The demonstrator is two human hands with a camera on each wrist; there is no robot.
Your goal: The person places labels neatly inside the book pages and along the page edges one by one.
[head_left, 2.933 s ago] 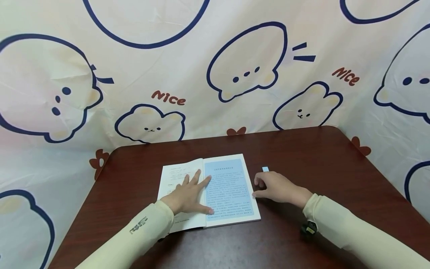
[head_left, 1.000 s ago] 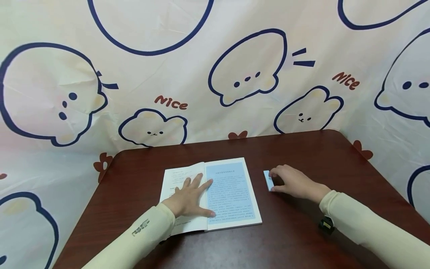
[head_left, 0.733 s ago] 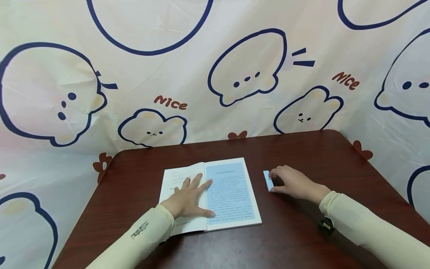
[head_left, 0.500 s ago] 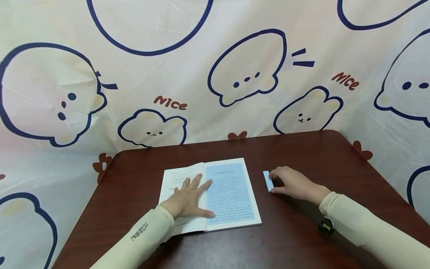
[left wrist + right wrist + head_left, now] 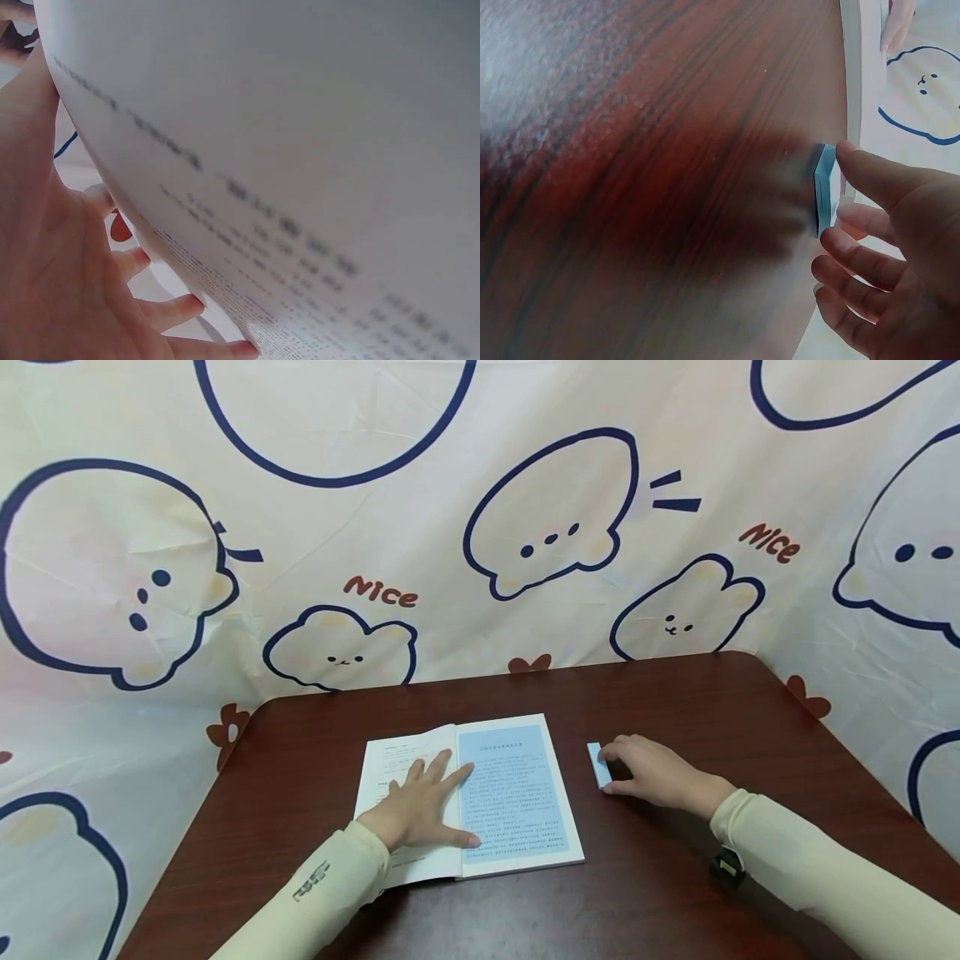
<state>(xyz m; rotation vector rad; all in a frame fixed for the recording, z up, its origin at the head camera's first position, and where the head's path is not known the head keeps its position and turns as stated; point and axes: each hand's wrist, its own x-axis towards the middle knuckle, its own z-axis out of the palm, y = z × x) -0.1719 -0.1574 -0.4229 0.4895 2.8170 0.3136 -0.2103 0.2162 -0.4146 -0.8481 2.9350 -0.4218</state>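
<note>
An open book (image 5: 510, 802) lies on the table, its right page printed on a pale blue ground. My left hand (image 5: 416, 802) rests on it with fingers spread, mostly over the left page, thumb and index finger reaching across the fold. To the right of the book lies a small, narrow light-blue block (image 5: 598, 766), its exact kind unclear. My right hand (image 5: 660, 772) pinches this block lengthwise, thumb at the near end and fingertips towards the far end. In the right wrist view, the block (image 5: 826, 187) shows blue sides and a whitish face, seemingly still on the tabletop.
The dark red-brown wooden table (image 5: 675, 693) has rounded far corners. A pale cloth (image 5: 420, 527) with cartoon drawings hangs behind it and along both sides. A dark watch-like device (image 5: 727, 867) sits at my right wrist.
Since the oldest frame, my right hand has moved right from the book's edge and taken the light-blue block between thumb and fingers. Over the last second both hands stay nearly still.
</note>
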